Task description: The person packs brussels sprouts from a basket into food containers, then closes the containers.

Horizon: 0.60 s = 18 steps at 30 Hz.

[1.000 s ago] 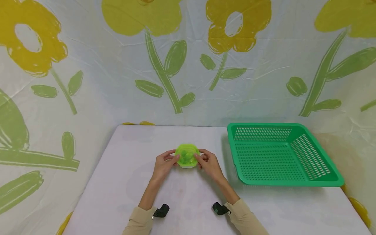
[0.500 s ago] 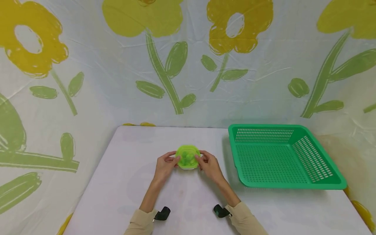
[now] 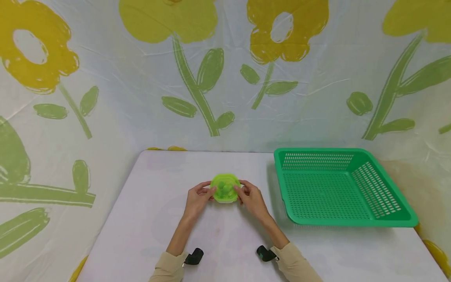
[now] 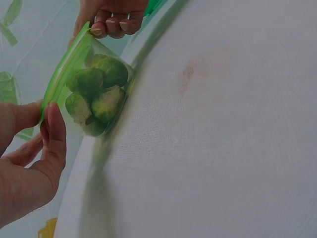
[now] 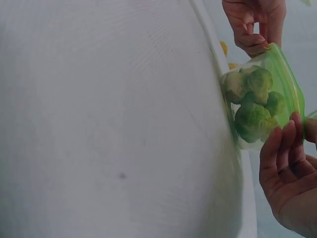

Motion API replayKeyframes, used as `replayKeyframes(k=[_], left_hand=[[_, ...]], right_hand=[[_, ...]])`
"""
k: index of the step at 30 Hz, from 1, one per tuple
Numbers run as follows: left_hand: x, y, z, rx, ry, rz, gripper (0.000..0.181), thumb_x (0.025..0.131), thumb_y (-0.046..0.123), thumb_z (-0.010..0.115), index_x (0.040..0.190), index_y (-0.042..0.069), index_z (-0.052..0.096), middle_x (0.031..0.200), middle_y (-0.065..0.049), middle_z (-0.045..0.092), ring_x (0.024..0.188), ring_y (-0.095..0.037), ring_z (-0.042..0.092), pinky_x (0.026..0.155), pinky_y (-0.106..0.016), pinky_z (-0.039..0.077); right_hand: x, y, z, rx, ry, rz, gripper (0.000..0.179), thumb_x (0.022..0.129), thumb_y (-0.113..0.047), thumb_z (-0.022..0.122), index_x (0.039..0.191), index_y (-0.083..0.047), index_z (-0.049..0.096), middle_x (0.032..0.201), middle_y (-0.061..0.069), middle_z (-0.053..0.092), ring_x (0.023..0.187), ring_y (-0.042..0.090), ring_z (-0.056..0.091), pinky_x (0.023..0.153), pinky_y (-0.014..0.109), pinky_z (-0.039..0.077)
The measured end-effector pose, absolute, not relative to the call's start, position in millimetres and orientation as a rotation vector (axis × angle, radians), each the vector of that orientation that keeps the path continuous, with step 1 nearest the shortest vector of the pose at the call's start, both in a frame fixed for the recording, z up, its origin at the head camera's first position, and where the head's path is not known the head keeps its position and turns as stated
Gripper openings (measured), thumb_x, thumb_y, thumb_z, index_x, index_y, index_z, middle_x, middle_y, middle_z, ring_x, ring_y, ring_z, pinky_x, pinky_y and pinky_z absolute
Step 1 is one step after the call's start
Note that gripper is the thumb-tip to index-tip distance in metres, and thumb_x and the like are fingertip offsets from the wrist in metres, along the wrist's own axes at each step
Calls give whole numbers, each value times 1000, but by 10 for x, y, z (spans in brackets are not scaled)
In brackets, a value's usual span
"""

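A small clear plastic container (image 4: 74,130) with Brussels sprouts (image 4: 101,94) inside stands on the white table, topped by a translucent green lid (image 3: 225,179). My left hand (image 3: 198,198) pinches the lid's left edge between thumb and fingers. On the opposite edge, my right hand (image 3: 251,197) pinches the lid in the same way. The right wrist view shows several sprouts (image 5: 253,119) through the clear wall, with the lid (image 5: 283,72) along the top. From above, the sprouts look blurred through the green lid.
A green plastic basket (image 3: 325,223) with a perforated base and sides stands on the table to the right. Behind the table (image 3: 218,250) hangs a white cloth (image 3: 310,117) printed with flowers. A small black wrist camera (image 3: 194,256) sits at each sleeve cuff.
The head view has shifted very slightly. Both hands keep their hold on the lid edges, and the container stays in the same place.
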<state>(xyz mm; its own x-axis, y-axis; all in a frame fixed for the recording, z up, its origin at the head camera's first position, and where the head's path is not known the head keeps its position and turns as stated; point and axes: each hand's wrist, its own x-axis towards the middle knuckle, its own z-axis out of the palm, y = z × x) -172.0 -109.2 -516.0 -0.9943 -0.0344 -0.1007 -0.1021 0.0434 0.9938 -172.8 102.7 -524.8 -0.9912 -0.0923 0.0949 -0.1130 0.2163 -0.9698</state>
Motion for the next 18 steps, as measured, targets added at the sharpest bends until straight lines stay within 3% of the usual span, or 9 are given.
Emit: replayKeyframes(k=[5,10,18], left_hand=[[-1732,-1135,-5170,-96,2297,2030,43,96,22,77,131,0,67,93,-14,73,77,-25,71,76,-35,62],[-1732,-1181,-5137,-33,2407,1890,42,97,30,75,130,4,68,95,-10,70,81,-27,70,72,-32,61],[-1717,-1270,-4920,77,2662,1716,33,98,23,73,125,3,71,97,-7,70,87,-22,68,70,-27,58]], right_hand=[[-1716,1066,-5224,245,-2541,1786,37,103,-24,66,131,0,65,70,7,62,59,17,59,55,24,50],[-1665,1144,-5198,306,-2598,1625,37,106,-28,60,132,-1,64,83,12,67,68,24,64,57,24,52],[-1680,1243,-5057,440,-2472,1358,23,102,-12,66,119,3,69,88,5,65,73,17,61,63,24,55]])
